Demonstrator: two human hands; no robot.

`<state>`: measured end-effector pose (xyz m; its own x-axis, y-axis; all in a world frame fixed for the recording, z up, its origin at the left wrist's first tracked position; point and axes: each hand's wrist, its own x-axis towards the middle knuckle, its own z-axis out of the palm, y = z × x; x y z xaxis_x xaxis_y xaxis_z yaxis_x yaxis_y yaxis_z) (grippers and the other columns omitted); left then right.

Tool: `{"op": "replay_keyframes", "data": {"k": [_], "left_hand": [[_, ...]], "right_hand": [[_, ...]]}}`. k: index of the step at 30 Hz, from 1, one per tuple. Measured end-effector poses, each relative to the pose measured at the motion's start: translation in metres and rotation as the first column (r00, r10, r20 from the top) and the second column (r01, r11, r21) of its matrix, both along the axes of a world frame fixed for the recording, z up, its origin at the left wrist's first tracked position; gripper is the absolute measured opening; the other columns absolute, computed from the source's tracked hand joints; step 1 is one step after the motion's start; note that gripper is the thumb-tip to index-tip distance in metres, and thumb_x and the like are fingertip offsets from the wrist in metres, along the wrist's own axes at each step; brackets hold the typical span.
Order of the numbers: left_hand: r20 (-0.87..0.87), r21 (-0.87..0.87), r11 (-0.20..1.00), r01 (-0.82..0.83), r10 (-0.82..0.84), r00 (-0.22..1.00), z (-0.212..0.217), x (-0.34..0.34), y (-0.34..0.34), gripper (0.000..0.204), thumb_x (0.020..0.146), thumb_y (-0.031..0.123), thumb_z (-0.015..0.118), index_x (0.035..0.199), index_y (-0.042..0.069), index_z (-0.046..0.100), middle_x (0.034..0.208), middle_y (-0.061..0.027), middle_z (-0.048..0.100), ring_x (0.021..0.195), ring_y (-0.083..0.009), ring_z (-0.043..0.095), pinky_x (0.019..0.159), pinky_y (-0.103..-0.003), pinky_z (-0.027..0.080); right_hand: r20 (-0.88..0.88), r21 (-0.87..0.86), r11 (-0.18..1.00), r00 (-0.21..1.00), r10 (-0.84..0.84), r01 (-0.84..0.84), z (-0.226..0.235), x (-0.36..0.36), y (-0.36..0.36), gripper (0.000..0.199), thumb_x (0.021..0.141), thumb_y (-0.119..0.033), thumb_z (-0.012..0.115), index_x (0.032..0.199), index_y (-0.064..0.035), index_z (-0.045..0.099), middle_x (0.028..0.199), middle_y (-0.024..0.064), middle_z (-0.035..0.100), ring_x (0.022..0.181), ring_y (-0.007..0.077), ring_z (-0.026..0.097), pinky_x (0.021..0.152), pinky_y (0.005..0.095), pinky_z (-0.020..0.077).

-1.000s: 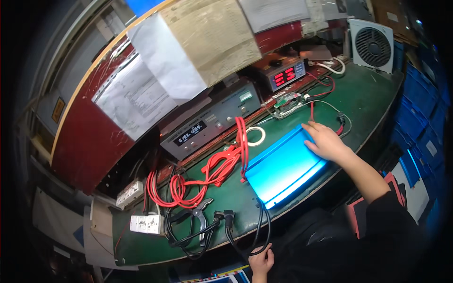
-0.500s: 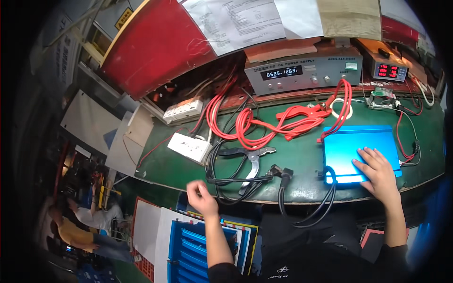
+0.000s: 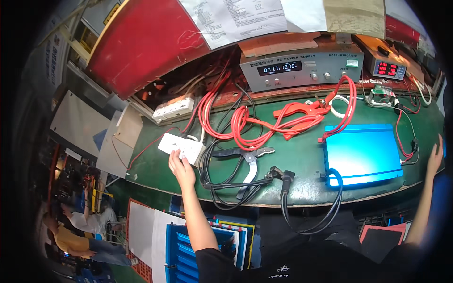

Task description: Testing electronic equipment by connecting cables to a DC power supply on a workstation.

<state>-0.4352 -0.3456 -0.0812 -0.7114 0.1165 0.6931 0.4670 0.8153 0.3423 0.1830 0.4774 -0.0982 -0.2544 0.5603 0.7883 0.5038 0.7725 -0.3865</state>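
My left hand (image 3: 182, 170) reaches to the white power strip (image 3: 180, 145), its stretched fingertips at the near edge. My right hand (image 3: 434, 158) is at the bench's right end, fingers extended and nothing in it. Between my arms lies a flat blue metal box (image 3: 363, 153), with red leads at its left side and a looped black cable (image 3: 309, 231) running from its lower left corner to black plugs (image 3: 282, 177). A black-handled clamp (image 3: 250, 162) rests among coiled black cables. Behind it are a thick red cable (image 3: 245, 129) and a red clamp (image 3: 302, 113).
A grey power supply (image 3: 302, 70) with a lit display stands at the back, an orange-topped meter (image 3: 384, 66) to its right. A small circuit board (image 3: 381, 96) sits below the meter. Another white socket strip (image 3: 173, 109) lies back left. Blue trays (image 3: 181, 254) stand below the bench.
My left hand has moved forward and left to the power strip. My right hand has left the blue box and swung out to the right. The power supply's display reading has changed.
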Motion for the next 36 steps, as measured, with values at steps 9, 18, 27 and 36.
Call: {"op": "replay_keyframes", "data": {"k": [9, 18, 27, 36], "left_hand": [[0.007, -0.069, 0.996, 0.061, -0.061, 0.998, 0.018, 0.002, 0.029, 0.037, 0.096, 0.013, 0.057, 0.131, 0.002, 0.056, 0.145, -0.0238, 0.046, 0.136, -0.0414, 0.039, 0.114, -0.050, 0.030], [0.221, 0.225, 0.940, 0.255, -0.304, 0.927, -0.018, -0.028, -0.022, 0.064, 0.107, 0.034, 0.041, 0.155, -0.002, 0.019, 0.150, -0.0220, 0.041, 0.141, -0.0325, 0.037, 0.118, -0.047, 0.025], [0.154, -0.089, 0.986, 0.141, -0.126, 0.980, -0.034, -0.041, -0.034, 0.050, 0.103, 0.029, 0.049, 0.146, 0.002, 0.045, 0.158, -0.0285, 0.026, 0.149, -0.0427, 0.020, 0.121, -0.052, 0.016], [0.173, -0.095, 0.986, 0.135, -0.117, 0.978, -0.026, -0.027, -0.019, 0.061, 0.099, 0.030, 0.059, 0.149, 0.004, 0.037, 0.164, -0.0240, 0.017, 0.152, -0.0449, 0.008, 0.122, -0.055, 0.011]], "right_hand": [[0.640, 0.081, 0.597, 0.418, -0.645, 0.798, -0.115, 0.098, 0.159, 0.063, 0.101, -0.054, 0.040, 0.152, -0.0172, 0.042, 0.153, 0.0241, 0.041, 0.139, 0.0429, 0.042, 0.113, 0.0564, 0.0350], [0.781, -0.221, 0.307, 0.356, -0.513, 0.926, 0.019, -0.008, 0.062, 0.065, 0.097, -0.049, 0.040, 0.155, -0.0204, 0.037, 0.159, 0.0161, 0.036, 0.148, 0.0338, 0.032, 0.115, 0.0652, 0.0249], [0.529, -0.282, 0.495, 0.564, -0.634, 0.822, 0.010, 0.009, 0.071, 0.051, 0.096, -0.045, 0.048, 0.132, -0.0121, 0.062, 0.141, 0.0162, 0.057, 0.132, 0.0296, 0.053, 0.111, 0.0583, 0.0366], [-0.575, -0.138, 0.988, 0.818, -0.022, -0.071, 0.044, -0.115, 0.055, 0.018, 0.099, -0.018, 0.056, 0.097, -0.0047, 0.069, 0.093, 0.0061, 0.068, 0.084, 0.0171, 0.063, 0.078, 0.0326, 0.0508]]}}
